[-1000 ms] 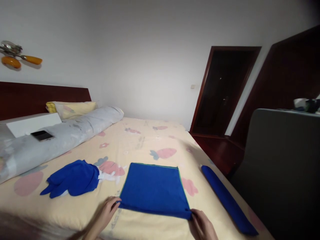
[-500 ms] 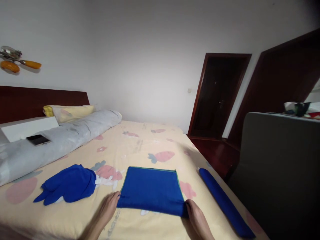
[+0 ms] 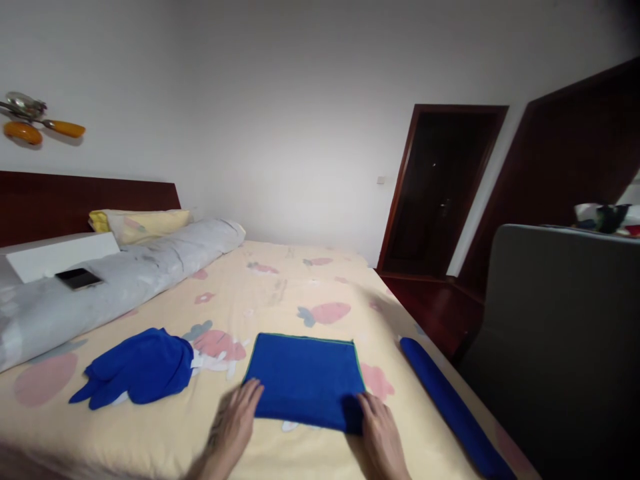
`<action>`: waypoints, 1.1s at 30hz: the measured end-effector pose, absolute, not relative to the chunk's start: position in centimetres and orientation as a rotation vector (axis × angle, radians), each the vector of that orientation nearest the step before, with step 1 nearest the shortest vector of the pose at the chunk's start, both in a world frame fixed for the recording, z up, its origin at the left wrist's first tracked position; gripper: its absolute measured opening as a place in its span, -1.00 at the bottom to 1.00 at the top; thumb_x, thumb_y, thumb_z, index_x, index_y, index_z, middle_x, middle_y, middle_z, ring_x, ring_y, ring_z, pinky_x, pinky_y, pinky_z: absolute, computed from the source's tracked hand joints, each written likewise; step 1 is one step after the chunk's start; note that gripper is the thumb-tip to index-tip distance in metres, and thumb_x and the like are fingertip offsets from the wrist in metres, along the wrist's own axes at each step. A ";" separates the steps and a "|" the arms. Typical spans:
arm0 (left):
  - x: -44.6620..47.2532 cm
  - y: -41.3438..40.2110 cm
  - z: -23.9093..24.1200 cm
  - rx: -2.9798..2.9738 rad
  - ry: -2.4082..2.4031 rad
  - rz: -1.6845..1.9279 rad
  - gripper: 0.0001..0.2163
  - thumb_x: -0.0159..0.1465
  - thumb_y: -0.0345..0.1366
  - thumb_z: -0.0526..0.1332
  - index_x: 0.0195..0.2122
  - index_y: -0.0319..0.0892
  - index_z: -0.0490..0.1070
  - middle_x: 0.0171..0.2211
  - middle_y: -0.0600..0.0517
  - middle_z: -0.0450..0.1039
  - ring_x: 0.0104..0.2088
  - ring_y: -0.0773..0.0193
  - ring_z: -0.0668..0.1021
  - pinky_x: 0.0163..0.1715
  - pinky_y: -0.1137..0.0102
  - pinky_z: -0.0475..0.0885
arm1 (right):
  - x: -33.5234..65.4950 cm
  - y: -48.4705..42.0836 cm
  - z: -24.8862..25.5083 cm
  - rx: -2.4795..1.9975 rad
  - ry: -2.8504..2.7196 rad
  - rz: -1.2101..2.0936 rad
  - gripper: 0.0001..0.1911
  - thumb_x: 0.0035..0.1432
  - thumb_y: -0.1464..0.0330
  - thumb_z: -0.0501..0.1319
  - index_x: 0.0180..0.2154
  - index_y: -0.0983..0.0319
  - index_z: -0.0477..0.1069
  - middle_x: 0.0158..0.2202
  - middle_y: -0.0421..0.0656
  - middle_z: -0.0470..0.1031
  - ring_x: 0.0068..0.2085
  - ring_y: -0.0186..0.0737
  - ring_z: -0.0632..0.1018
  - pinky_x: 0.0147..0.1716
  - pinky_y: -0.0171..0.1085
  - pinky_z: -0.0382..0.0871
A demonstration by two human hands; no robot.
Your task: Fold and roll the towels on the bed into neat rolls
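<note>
Pressing both hands on the near edge of a flat blue towel point(image 3: 306, 379) on the bed point(image 3: 280, 293): left hand point(image 3: 236, 421) at its near-left corner, right hand point(image 3: 379, 427) at its near-right corner, fingers point(image 3: 250, 393) together, laid flat, clamped on nothing. Crumpled cloth point(image 3: 137, 367) lying left; rolled towel point(image 3: 453, 407) lying right along the bed's edge.

Plain white wall point(image 3: 280, 100) all around, dark wood headboard point(image 3: 75, 197) on the left, dark wooden door point(image 3: 440, 190) in the corner, orange wall lamp point(image 3: 30, 120), grey chair back point(image 3: 560, 333) at right.
</note>
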State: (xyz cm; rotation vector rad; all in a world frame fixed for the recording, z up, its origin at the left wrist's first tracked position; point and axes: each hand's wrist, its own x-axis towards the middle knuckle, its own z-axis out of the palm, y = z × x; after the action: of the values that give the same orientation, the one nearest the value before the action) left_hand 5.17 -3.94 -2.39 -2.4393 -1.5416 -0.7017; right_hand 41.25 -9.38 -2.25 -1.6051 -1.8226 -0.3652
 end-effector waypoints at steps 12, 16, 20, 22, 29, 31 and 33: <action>8.6 -6.0 -1.6 -2.820 -1.376 -0.388 -0.41 0.40 -0.19 -0.04 0.38 0.12 -0.33 0.39 0.05 -0.11 0.35 0.10 0.13 0.26 0.03 0.17 | 35.8 -10.3 -3.3 -1.447 -2.208 -0.116 -0.40 0.32 0.16 0.05 0.33 0.03 -0.03 0.30 -0.11 0.17 0.26 -0.02 0.30 0.16 -0.02 0.31; 4.1 -5.4 -0.4 -2.825 -1.413 -0.315 -0.46 0.42 -0.16 -0.05 0.36 0.19 -0.28 0.38 0.06 -0.07 0.34 0.14 0.14 0.26 0.05 0.14 | 40.0 -11.3 -3.3 -1.587 -2.162 -0.072 -0.44 0.32 0.14 0.03 0.30 0.05 0.07 0.30 -0.12 0.18 0.28 -0.04 0.27 0.18 -0.02 0.29; 1.5 -5.0 -0.6 -2.788 -1.447 -0.368 -0.49 0.42 -0.18 -0.05 0.35 0.19 -0.18 0.36 0.04 0.02 0.32 0.18 0.19 0.25 0.09 0.13 | 42.9 -11.9 -3.8 -1.669 -2.107 -0.100 -0.46 0.31 0.13 0.04 0.28 0.10 0.14 0.29 -0.08 0.21 0.27 -0.04 0.29 0.16 -0.02 0.32; 0.8 -4.6 -0.8 -2.766 -1.441 -0.408 -0.51 0.40 -0.20 0.00 0.34 0.18 -0.06 0.33 0.02 0.10 0.30 0.18 0.25 0.22 0.11 0.19 | 43.8 -11.9 -4.2 -1.661 -2.092 -0.103 -0.49 0.31 0.18 0.04 0.25 0.11 0.20 0.25 -0.05 0.28 0.23 -0.03 0.34 0.13 -0.03 0.36; 0.0 -3.6 -1.2 -2.649 -1.219 -0.625 -0.69 0.28 -0.34 0.17 0.03 0.06 0.47 0.15 -0.01 0.43 0.16 0.12 0.44 0.11 0.17 0.34 | 45.4 -11.1 -3.4 -1.493 -2.185 -0.148 -0.55 0.26 0.35 0.04 0.16 0.20 0.35 0.16 0.00 0.39 0.16 -0.04 0.43 0.08 -0.10 0.42; -0.1 -3.5 -1.3 -2.654 -1.185 -0.678 -0.63 0.24 -0.44 0.14 0.03 0.04 0.47 0.05 0.03 0.52 0.06 0.19 0.52 0.07 0.26 0.39 | 45.5 -10.9 -2.8 -1.445 -2.233 -0.181 -0.56 0.23 0.39 0.06 0.14 0.20 0.37 0.14 -0.01 0.41 0.12 -0.06 0.47 0.03 -0.14 0.45; -0.2 -3.4 -1.4 -2.652 -1.187 -0.727 -0.55 0.18 -0.53 0.11 0.03 0.04 0.46 0.00 0.06 0.55 0.00 0.23 0.55 0.03 0.30 0.42 | 45.4 -10.8 -2.5 -1.443 -2.229 -0.203 -0.56 0.18 0.43 0.09 0.10 0.18 0.41 0.11 -0.03 0.45 0.09 -0.06 0.51 -0.03 -0.18 0.47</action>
State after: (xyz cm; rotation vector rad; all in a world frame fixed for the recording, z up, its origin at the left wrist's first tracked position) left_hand -0.17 -3.37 -1.43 -2.6522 -1.1874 -0.7266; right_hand 45.42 -10.76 -2.50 -1.4429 -2.2288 -0.2030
